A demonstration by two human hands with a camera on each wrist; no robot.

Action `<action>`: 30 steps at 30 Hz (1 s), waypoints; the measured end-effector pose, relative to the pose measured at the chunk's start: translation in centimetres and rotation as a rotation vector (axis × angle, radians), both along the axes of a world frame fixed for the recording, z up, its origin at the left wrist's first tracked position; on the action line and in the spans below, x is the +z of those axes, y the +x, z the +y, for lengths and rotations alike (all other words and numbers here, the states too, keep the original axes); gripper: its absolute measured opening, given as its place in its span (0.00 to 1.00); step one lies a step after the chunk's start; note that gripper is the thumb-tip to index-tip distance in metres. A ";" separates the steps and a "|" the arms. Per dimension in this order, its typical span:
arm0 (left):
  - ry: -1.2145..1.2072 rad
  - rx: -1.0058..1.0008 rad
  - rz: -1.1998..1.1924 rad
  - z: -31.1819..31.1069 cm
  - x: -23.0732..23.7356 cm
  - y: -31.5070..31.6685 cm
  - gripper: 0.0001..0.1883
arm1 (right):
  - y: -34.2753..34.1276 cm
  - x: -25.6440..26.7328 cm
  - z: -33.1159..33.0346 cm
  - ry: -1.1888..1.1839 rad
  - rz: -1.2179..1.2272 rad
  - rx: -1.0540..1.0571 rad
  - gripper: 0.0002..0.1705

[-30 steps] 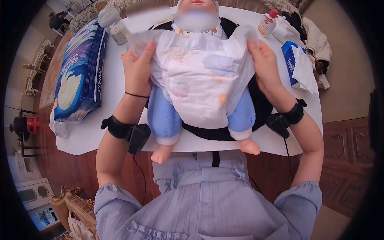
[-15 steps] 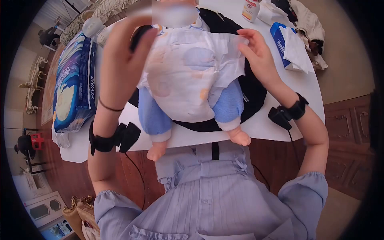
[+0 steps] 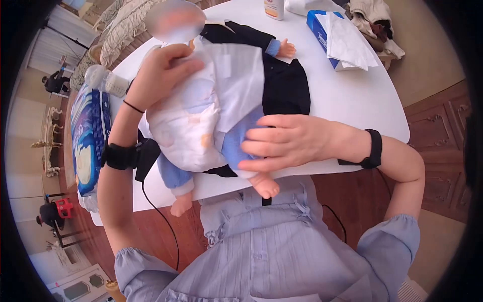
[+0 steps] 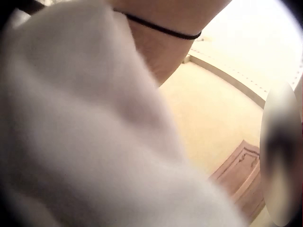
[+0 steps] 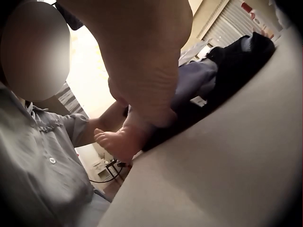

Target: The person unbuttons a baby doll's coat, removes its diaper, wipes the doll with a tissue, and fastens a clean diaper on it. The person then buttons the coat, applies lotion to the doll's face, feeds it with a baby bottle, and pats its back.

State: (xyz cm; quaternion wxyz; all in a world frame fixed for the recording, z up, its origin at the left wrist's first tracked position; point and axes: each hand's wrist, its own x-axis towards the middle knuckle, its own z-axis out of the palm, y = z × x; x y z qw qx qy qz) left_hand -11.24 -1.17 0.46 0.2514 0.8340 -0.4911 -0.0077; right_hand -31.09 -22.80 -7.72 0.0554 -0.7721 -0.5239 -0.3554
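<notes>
Lying over the doll (image 3: 173, 172) at ten o'clock from my right hand (image 3: 299, 143), the diaper (image 3: 193, 126) could skew if those spread fingers (image 3: 269, 135) shift the leg (image 3: 233, 150) beneath (whether my left hand (image 3: 167, 73) pinches it, I cannot tell).

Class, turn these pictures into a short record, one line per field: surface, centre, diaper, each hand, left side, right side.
Surface: white table
Centre: doll on black cloth, feet toward the person
Diaper: over the doll's front
Left hand: at the diaper's upper part; whether it pinches it is unclear
Right hand: fingers across one blue-clothed leg
Left side: blue pack, bottle near its far end
Right side: tissue pack
</notes>
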 end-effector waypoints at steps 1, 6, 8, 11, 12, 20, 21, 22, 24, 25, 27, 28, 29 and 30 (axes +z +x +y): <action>0.009 -0.004 -0.005 0.0 0.1 0.2 0.16 | 0.3 -0.5 0.6 0.045 -0.020 0.029 0.11; -0.154 0.227 0.317 0.7 -0.4 2.2 0.14 | 0.6 -1.0 1.9 0.037 -0.061 0.041 0.19; -0.062 0.325 0.273 0.7 -0.2 2.6 0.14 | 0.7 -1.0 2.0 0.037 -0.050 0.056 0.17; 0.116 0.287 -0.013 0.4 -0.4 2.9 0.12 | 0.4 -0.9 2.0 0.027 -0.030 0.041 0.15; 0.167 0.164 -0.314 -0.1 0.1 2.0 0.14 | 0.1 -0.9 2.2 0.028 -0.030 0.040 0.15; 0.522 -0.225 -0.066 -4.8 1.5 1.2 0.25 | 0.7 1.9 -1.5 0.395 0.459 -0.004 0.16; 0.521 -0.226 -0.063 -5.1 2.0 1.3 0.25 | 1.8 2.1 -2.2 0.533 0.440 -0.156 0.17; 0.465 -0.167 0.102 -5.3 2.5 1.3 0.25 | 2.8 2.3 -3.0 0.554 0.540 -0.350 0.14; 0.409 -0.094 0.264 -5.6 3.6 1.8 0.24 | 5.0 1.5 -4.6 0.337 0.544 -0.473 0.10; 0.409 -0.093 0.263 -5.7 3.6 2.1 0.24 | 5.5 1.0 -4.8 0.242 0.551 -0.503 0.10; 0.420 -0.043 0.275 -5.8 3.3 2.6 0.23 | 6.3 0.5 -4.2 0.193 0.587 -0.527 0.11; 0.419 -0.038 0.276 -5.8 2.7 2.6 0.23 | 6.8 0.3 -3.7 0.143 0.627 -0.551 0.12; 0.411 -0.047 0.161 -6.1 2.1 2.1 0.21 | 7.3 0.1 -3.4 0.142 0.628 -0.547 0.12; 0.402 -0.060 0.044 -6.2 1.4 1.9 0.20 | 7.7 -0.2 -3.2 0.124 0.596 -0.554 0.12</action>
